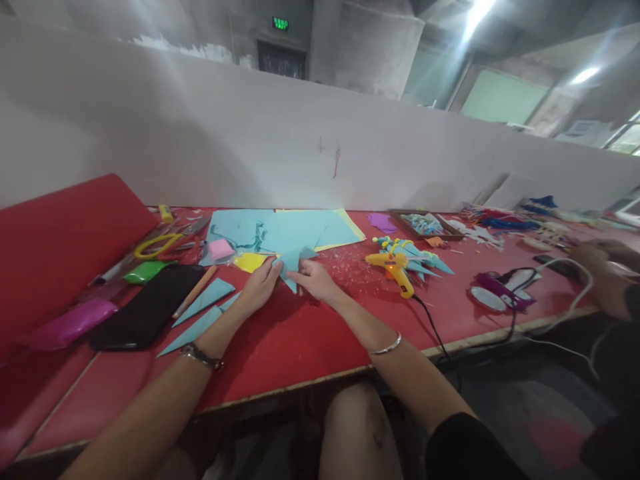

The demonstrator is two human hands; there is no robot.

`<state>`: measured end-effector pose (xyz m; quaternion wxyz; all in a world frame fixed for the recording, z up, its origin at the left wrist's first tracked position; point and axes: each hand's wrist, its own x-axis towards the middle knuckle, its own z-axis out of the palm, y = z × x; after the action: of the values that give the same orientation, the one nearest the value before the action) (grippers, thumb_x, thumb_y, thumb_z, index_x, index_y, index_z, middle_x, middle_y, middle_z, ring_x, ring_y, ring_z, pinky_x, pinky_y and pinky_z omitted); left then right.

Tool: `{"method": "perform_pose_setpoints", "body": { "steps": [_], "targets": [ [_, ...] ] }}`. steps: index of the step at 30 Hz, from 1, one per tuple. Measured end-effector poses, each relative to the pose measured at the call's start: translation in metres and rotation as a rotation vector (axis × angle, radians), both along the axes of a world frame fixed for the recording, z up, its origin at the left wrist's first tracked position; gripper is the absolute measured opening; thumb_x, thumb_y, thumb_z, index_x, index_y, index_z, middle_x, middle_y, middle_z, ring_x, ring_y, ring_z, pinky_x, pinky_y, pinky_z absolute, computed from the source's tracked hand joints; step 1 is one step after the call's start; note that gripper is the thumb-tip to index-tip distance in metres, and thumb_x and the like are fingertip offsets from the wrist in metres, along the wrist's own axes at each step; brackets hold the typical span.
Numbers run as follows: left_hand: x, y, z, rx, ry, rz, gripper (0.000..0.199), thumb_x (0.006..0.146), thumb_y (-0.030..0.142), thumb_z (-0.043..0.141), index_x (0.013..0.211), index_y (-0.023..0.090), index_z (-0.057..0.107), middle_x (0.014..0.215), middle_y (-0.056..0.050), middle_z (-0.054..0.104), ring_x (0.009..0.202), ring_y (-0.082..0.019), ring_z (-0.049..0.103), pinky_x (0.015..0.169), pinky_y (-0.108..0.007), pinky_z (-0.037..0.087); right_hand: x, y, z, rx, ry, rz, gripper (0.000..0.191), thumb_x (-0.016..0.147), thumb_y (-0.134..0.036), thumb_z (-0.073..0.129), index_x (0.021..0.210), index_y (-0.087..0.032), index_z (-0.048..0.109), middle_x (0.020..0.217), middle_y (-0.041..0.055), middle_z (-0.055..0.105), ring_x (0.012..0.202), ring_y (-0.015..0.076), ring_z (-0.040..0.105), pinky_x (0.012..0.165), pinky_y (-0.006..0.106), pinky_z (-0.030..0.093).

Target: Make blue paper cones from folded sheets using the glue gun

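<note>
Between my two hands is a piece of light blue paper, raised a little over the red table. My left hand pinches its left side, with the fingertips partly hidden. On the other side my right hand has its fingers closed at the paper's lower right edge. Behind the hands lie large light blue sheets with a yellow sheet under them. Pointed folded blue paper pieces rest beside my left forearm.
A yellow hot glue gun with a black cord lies right of my hands, by blue paper cones. Left are a black phone, yellow-handled scissors and a pink packet. A co-worker's hand is at far right.
</note>
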<state>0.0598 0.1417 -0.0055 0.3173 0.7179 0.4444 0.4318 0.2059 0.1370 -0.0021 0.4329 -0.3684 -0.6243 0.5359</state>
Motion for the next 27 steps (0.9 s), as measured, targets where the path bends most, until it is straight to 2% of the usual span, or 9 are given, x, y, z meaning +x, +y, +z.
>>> {"method": "perform_pose_setpoints", "body": {
  "steps": [4, 8, 10, 12, 16, 18, 27],
  "targets": [
    [0.0, -0.004, 0.004, -0.015, 0.056, -0.127, 0.036, 0.08, 0.052, 0.033, 0.067, 0.02, 0.044, 0.056, 0.003, 0.044, 0.057, -0.013, 0.043, 0.058, -0.025, 0.039, -0.001, 0.001, -0.003, -0.007, 0.104, -0.026, 0.035, 0.059, -0.045, 0.068, 0.075, -0.017, 0.054, 0.062, -0.0033, 0.061, 0.057, 0.0096, 0.055, 0.061, 0.024, 0.046],
    [-0.001, -0.006, 0.008, -0.019, 0.071, -0.119, 0.039, 0.08, 0.052, 0.032, 0.058, 0.02, 0.04, 0.052, 0.004, 0.041, 0.051, -0.011, 0.039, 0.053, -0.023, 0.035, -0.001, 0.004, -0.004, -0.016, 0.148, -0.03, 0.04, 0.054, -0.044, 0.072, 0.079, -0.016, 0.058, 0.074, 0.0, 0.064, 0.071, 0.0133, 0.058, 0.074, 0.029, 0.046],
    [-0.002, -0.005, 0.01, -0.015, 0.08, -0.095, 0.044, 0.081, 0.051, 0.027, 0.053, 0.02, 0.038, 0.05, 0.003, 0.039, 0.05, -0.01, 0.037, 0.052, -0.024, 0.034, 0.0, 0.004, -0.004, -0.002, 0.145, -0.047, 0.04, 0.055, -0.046, 0.071, 0.079, -0.017, 0.058, 0.074, -0.0001, 0.064, 0.071, 0.0132, 0.057, 0.073, 0.028, 0.045],
    [-0.002, -0.005, 0.011, -0.012, 0.087, -0.082, 0.045, 0.081, 0.05, 0.026, 0.05, 0.02, 0.037, 0.048, 0.003, 0.039, 0.049, -0.01, 0.037, 0.052, -0.024, 0.033, 0.002, 0.003, -0.002, 0.0, 0.101, -0.071, 0.036, 0.06, -0.049, 0.066, 0.075, -0.017, 0.057, 0.066, -0.0013, 0.06, 0.063, 0.0114, 0.054, 0.065, 0.025, 0.044],
    [-0.003, -0.003, 0.011, 0.001, 0.108, -0.073, 0.044, 0.079, 0.049, 0.032, 0.047, 0.019, 0.038, 0.049, 0.002, 0.042, 0.049, -0.01, 0.037, 0.053, -0.023, 0.033, 0.004, 0.001, 0.0, -0.038, 0.001, -0.117, 0.045, 0.073, -0.06, 0.045, 0.06, -0.018, 0.05, 0.049, -0.0022, 0.049, 0.047, 0.009, 0.043, 0.05, 0.023, 0.034],
    [-0.003, -0.003, 0.01, 0.005, 0.116, -0.07, 0.044, 0.079, 0.047, 0.032, 0.046, 0.019, 0.038, 0.048, 0.002, 0.043, 0.049, -0.01, 0.037, 0.053, -0.023, 0.033, 0.005, 0.002, -0.002, -0.016, 0.0, -0.133, 0.049, 0.073, -0.063, 0.041, 0.058, -0.018, 0.048, 0.05, -0.0018, 0.047, 0.048, 0.0089, 0.042, 0.05, 0.023, 0.033],
    [-0.005, -0.003, 0.008, 0.013, 0.119, -0.017, 0.045, 0.08, 0.047, 0.034, 0.045, 0.019, 0.039, 0.045, 0.003, 0.039, 0.047, -0.009, 0.036, 0.05, -0.023, 0.03, 0.008, 0.01, -0.009, 0.155, -0.105, -0.188, 0.045, 0.071, -0.06, 0.045, 0.055, -0.018, 0.038, 0.054, -0.005, 0.033, 0.055, 0.0079, 0.031, 0.052, 0.021, 0.027]
  ]
}}
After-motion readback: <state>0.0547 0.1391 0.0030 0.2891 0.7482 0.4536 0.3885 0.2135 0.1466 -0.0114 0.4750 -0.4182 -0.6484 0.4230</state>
